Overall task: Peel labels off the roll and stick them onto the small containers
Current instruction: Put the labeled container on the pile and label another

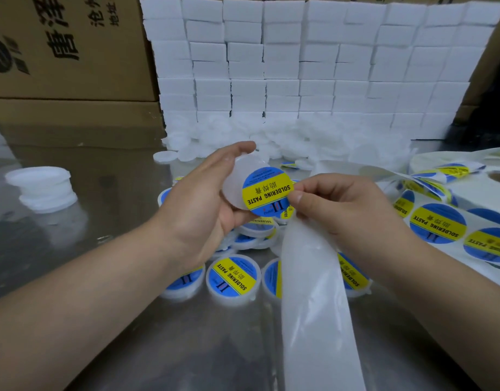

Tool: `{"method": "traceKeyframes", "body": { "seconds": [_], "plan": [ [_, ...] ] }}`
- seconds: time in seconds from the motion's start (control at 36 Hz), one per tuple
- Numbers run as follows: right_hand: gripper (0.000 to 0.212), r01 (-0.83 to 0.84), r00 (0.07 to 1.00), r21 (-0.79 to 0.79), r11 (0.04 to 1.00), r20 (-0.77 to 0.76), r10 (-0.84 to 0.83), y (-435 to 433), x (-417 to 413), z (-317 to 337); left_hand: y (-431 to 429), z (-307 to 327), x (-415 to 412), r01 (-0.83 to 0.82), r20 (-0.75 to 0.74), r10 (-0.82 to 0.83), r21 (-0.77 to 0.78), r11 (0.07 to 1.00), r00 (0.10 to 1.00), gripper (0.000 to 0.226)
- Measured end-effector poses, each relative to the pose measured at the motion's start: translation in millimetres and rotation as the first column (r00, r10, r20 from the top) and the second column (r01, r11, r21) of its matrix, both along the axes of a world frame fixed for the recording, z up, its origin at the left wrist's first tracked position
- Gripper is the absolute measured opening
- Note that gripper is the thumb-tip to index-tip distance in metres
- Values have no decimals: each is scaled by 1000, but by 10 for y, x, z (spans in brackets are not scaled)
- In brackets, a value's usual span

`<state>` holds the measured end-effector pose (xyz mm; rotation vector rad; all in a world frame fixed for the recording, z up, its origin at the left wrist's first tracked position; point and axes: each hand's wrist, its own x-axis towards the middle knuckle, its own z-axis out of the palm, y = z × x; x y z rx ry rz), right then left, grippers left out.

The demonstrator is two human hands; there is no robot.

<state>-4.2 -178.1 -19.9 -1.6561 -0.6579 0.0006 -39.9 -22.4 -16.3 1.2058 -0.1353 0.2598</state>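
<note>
My left hand (212, 198) holds a small translucent white container (234, 183) above the table, fingers curled round its far side. A round blue-and-yellow "SOLDERING PASTE" label (267, 191) lies partly over the container's face. My right hand (342, 207) pinches the label's right edge between thumb and forefinger. An empty strip of white backing paper (313, 292) hangs down from under that hand toward the bottom edge. The label strip (438, 222) with more labels runs off to the right.
Several labelled containers (233, 277) lie in a heap on the shiny metal table (124, 198). A stack of white tubs (42, 187) stands at left. Loose white lids (243, 136) and a wall of white foam blocks (313, 66) sit behind. Cardboard boxes (68, 52) fill the back left.
</note>
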Motion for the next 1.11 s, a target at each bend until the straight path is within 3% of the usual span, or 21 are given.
{"method": "traceKeyframes", "body": {
  "seconds": [0.39, 0.81, 1.11],
  "plan": [
    [37, -31, 999, 30, 999, 12, 30, 12, -14, 11, -33, -75, -27, 145, 65, -151, 84, 986, 986, 31],
    [34, 19, 1000, -14, 1000, 11, -19, 12, -6, 2, -37, -113, -22, 118, 99, -132, 140, 983, 986, 39],
    [33, 45, 999, -35, 998, 24, -45, 8, 2, -1, -47, -120, -29, 99, 108, -115, 147, 984, 987, 32]
  ]
}}
